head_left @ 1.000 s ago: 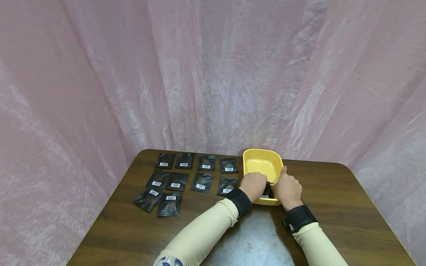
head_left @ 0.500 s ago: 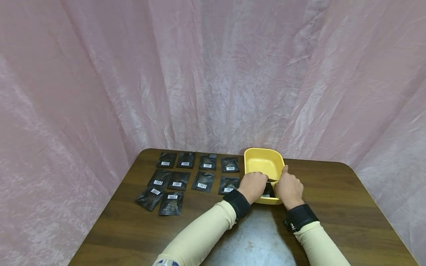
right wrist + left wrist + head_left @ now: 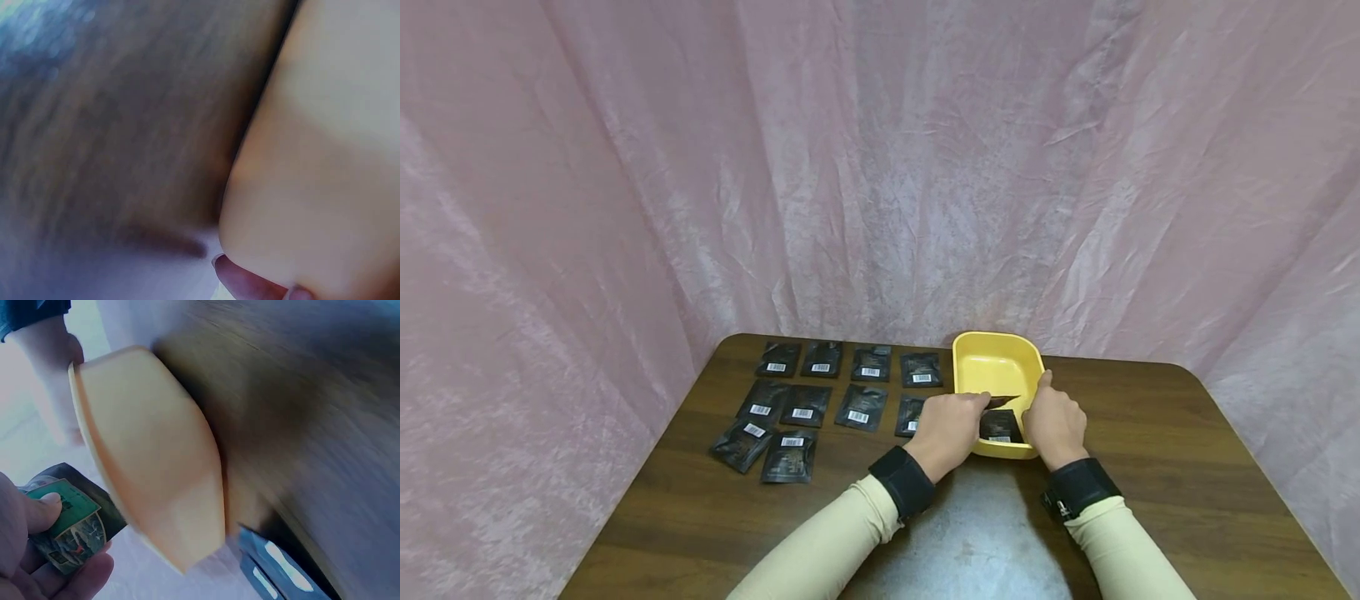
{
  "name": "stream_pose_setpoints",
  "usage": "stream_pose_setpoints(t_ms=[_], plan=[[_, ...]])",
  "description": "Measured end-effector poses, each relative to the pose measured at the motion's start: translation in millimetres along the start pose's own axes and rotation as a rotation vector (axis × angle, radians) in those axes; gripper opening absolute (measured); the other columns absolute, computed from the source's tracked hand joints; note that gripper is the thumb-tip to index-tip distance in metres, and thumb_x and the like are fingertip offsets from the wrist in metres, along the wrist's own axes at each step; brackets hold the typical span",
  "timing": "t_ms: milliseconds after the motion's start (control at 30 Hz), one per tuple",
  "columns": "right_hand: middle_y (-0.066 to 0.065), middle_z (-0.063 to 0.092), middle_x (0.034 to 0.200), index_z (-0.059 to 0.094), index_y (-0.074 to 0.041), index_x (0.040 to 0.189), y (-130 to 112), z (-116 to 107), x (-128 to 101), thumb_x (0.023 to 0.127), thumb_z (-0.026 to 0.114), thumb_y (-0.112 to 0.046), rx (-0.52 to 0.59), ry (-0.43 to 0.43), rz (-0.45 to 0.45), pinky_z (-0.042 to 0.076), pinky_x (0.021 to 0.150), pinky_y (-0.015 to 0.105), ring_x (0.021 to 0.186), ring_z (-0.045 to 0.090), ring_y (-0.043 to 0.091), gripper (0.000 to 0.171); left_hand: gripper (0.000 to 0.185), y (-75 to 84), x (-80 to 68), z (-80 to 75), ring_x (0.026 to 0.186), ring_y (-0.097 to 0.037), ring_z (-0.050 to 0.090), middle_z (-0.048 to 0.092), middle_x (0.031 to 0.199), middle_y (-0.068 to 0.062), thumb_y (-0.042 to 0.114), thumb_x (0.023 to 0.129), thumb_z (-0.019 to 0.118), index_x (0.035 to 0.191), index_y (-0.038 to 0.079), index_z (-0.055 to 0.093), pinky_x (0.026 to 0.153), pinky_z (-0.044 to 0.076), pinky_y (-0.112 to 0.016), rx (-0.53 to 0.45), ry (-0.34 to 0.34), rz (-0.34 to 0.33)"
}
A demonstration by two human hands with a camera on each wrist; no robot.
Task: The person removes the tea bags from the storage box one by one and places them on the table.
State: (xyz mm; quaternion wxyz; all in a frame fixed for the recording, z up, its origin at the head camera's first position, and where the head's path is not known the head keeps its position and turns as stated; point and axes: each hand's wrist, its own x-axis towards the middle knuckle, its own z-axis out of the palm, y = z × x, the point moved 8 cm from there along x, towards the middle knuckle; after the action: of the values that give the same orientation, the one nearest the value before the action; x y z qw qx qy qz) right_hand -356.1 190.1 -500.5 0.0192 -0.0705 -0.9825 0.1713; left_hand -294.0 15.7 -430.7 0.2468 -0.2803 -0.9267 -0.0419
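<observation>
My left hand (image 3: 951, 429) pinches a black sachet (image 3: 1003, 402) over the left rim of a yellow plastic tub (image 3: 994, 367). In the left wrist view the sachet's other face shows a green and patterned label (image 3: 72, 519), with the thumb pressed on it. Another black sachet (image 3: 1002, 425) lies in the near end of the tub. My right hand (image 3: 1055, 421) grips the tub's right rim, thumb along the top edge; its fingertips (image 3: 250, 278) show against the tub's outer wall in the right wrist view.
Several black sachets (image 3: 861, 407) with white barcode labels lie in loose rows left of the tub. One sachet (image 3: 909, 414) is partly covered by my left hand. The wooden table (image 3: 1157, 450) ends at a pink curtain (image 3: 880, 167) behind.
My left hand has drawn back to the left with the sachet, uncovering more of the tub and the sachet inside. The right hand keeps its hold on the rim.
</observation>
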Motion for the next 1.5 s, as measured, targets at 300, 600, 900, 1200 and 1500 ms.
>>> stream_pose_setpoints(t_ms=[300, 600, 900, 1200, 1500], plan=[[0.034, 0.072, 0.096, 0.024, 0.011, 0.164, 3, -3, 0, 0.096, 0.060, -0.014, 0.001, 0.019, 0.003, 0.053, 0.059, 0.053, 0.075, 0.070, 0.045, 0.080, 0.023, -24.3, -34.7, -19.6, 0.094, -0.009, 0.081, 0.083, 0.116, 0.007, 0.015, 0.102, 0.070, 0.122, 0.021, 0.080, 0.074, 0.064, -0.025, -0.045, 0.035, -0.053], [0.036, 0.072, 0.100, 0.024, 0.011, 0.164, 3, -3, 0, 0.096, 0.058, -0.014, 0.013, 0.021, 0.008, 0.053, 0.062, 0.054, 0.077, 0.070, 0.046, 0.080, 0.023, -36.1, -71.9, -35.9, 0.090, -0.011, 0.082, 0.084, 0.110, 0.003, 0.009, 0.099, 0.072, 0.118, 0.017, 0.082, 0.065, 0.063, -0.027, -0.129, 0.087, -0.098], [0.034, 0.072, 0.092, 0.027, 0.012, 0.163, 2, -4, -1, 0.095, 0.058, -0.012, -0.001, 0.064, -0.006, 0.052, 0.058, 0.053, 0.073, 0.069, 0.045, 0.079, 0.031, -77.1, -118.0, -46.3, 0.089, -0.014, 0.082, 0.085, 0.106, 0.002, -0.003, 0.091, 0.072, 0.111, 0.017, 0.085, 0.070, 0.065, -0.033, -0.066, 0.024, -0.219], [0.035, 0.072, 0.095, 0.025, 0.011, 0.164, 2, -4, 0, 0.095, 0.058, -0.013, -0.019, 0.038, 0.004, 0.054, 0.060, 0.053, 0.074, 0.070, 0.045, 0.080, 0.028, -110.5, -147.1, -39.2, 0.079, -0.018, 0.079, 0.085, 0.101, 0.000, 0.000, 0.085, 0.081, 0.107, 0.018, 0.086, 0.055, 0.057, -0.032, 0.082, -0.149, -0.303], [0.036, 0.073, 0.098, 0.027, 0.011, 0.163, 3, -6, 0, 0.095, 0.059, -0.013, -0.022, 0.055, 0.003, 0.054, 0.061, 0.055, 0.076, 0.071, 0.047, 0.079, 0.014, -117.9, -150.9, -34.0, 0.065, -0.024, 0.073, 0.079, 0.078, -0.005, 0.006, 0.092, 0.076, 0.093, 0.017, 0.085, 0.051, 0.054, -0.038, 0.127, -0.242, -0.311]])
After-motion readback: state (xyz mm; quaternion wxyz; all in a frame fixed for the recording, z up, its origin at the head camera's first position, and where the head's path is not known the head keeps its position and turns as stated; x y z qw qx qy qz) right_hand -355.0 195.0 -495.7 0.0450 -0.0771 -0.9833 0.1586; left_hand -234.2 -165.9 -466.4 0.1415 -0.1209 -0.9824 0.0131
